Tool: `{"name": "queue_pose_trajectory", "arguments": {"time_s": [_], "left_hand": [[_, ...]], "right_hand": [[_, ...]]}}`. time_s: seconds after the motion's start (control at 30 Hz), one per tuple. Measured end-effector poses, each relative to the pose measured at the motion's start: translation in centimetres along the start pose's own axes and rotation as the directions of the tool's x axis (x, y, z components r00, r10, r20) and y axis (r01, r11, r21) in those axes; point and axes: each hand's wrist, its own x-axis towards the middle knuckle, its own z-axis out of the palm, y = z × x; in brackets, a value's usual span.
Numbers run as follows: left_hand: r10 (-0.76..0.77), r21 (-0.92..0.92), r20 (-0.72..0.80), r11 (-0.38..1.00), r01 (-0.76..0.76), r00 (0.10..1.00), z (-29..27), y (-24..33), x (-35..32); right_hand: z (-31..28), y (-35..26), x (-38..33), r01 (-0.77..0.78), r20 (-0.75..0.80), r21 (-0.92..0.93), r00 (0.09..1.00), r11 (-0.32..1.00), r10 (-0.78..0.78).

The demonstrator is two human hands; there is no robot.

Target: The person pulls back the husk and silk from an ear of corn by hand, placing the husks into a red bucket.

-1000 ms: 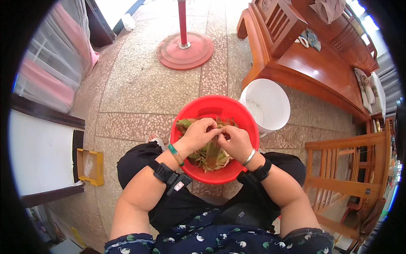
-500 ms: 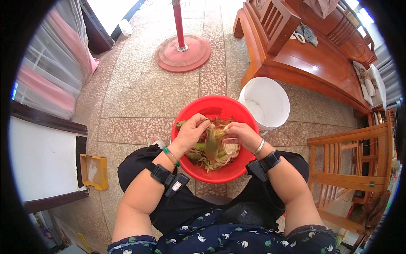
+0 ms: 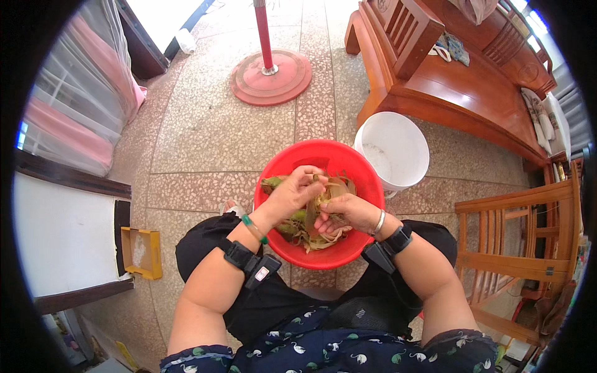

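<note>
A red basin (image 3: pixel 277 244) sits between my knees, with green and dry corn husks (image 3: pixel 300 239) heaped in it. Over the basin, both hands work at one ear of corn (image 3: pixel 314 208) whose husk is partly loose. My right hand (image 3: pixel 351 211) is closed round its lower part, fingers curled underneath and thumb on top. My left hand (image 3: pixel 297 190) is at the upper end, fingers bent together over the husk; exactly what they pinch is hidden. Much of the ear is covered by the hands.
A white bucket (image 3: pixel 407 149) stands against the basin's far right side. Farther off are a red round pole base (image 3: pixel 271 78) and a wooden bench (image 3: pixel 454 93). A wooden chair (image 3: pixel 510 258) is at the right, a yellow box (image 3: pixel 152 273) at the left.
My right hand has moved left and lower, turning to wrap round the ear. My left hand has shifted slightly right, closer to the right hand.
</note>
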Motion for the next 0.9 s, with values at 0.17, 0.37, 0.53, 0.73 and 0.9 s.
{"name": "queue_pose_trajectory", "arguments": {"time_s": [0.17, 0.37, 0.53, 0.73, 0.9], "left_hand": [[-0.135, 0.238, 0.164, 0.967, 0.094, 0.977, 0.1, 0.9, -0.5], [-0.179, -0.004, 0.135, 0.984, 0.181, 0.975, -0.1, 0.8, 0.0], [-0.248, -0.064, -0.009, 0.967, 0.247, 0.969, 0.4, 2.3, 0.6], [-0.130, 0.004, -0.048, 0.991, 0.130, 0.990, 0.3, 0.7, 0.9], [-0.101, 0.091, -0.199, 0.989, 0.121, 0.975, 0.3, 0.9, 0.7]], "right_hand": [[1.2, -0.4, -0.9, 0.189, -0.074, 0.070, 0.980, 0.979, -0.184], [3.1, 0.6, -0.1, 0.489, -0.048, -0.046, 0.870, 0.871, -0.491], [2.6, 1.2, -0.3, 0.482, 0.132, -0.438, 0.869, 0.759, -0.476], [2.6, 1.6, 0.0, 0.520, 0.132, -0.436, 0.845, 0.735, -0.519], [2.2, 0.6, -0.5, 0.388, 0.107, -0.114, 0.920, 0.915, -0.377]]}}
